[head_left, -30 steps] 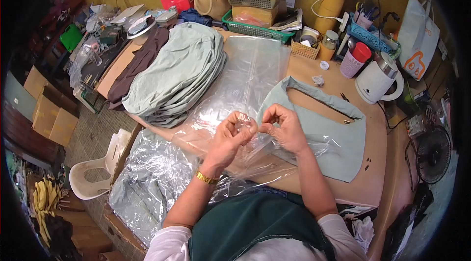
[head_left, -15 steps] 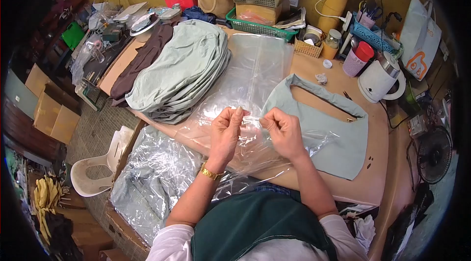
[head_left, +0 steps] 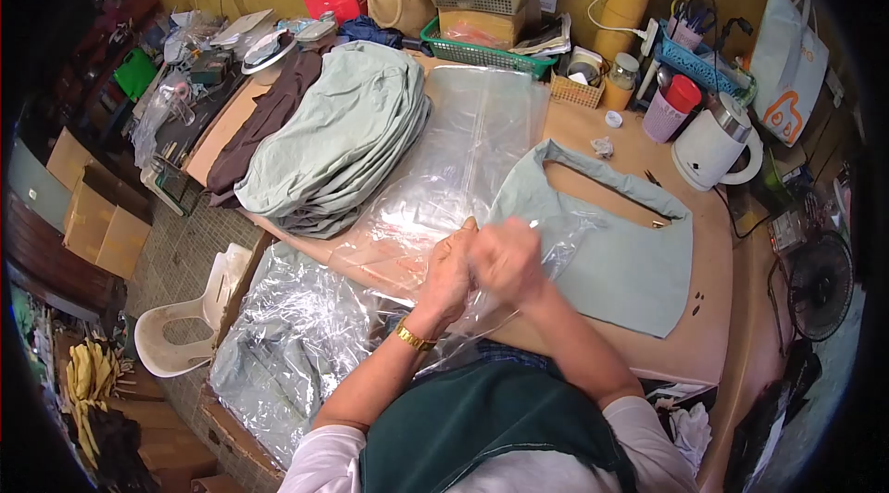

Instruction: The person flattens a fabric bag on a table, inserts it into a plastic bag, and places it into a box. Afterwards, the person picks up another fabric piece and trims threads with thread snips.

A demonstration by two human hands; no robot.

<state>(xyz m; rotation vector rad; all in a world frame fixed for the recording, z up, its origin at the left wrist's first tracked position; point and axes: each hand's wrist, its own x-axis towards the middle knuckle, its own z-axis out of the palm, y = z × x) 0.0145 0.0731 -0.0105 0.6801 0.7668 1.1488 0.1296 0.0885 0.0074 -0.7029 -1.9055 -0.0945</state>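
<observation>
My left hand, with a gold watch on its wrist, is closed on a clear plastic bag over the front of the table. Close against it, my right hand is also closed on the bag, its fingers somewhat blurred by motion. The bag's loose film spreads out on both sides of the hands. Beyond them lies a stack of flat clear plastic bags. To the right, a pale grey-green cloth bag is laid flat, its wide strap forming a loop.
A pile of folded grey-green cloth pieces lies at left beside dark brown cloth. A box of plastic-wrapped cloth stands below the table's left edge. A white kettle and pink cup stand at right.
My two hands have come together from a small gap and moved slightly lower, still holding the plastic. The film at the right has bunched up and shifted left.
</observation>
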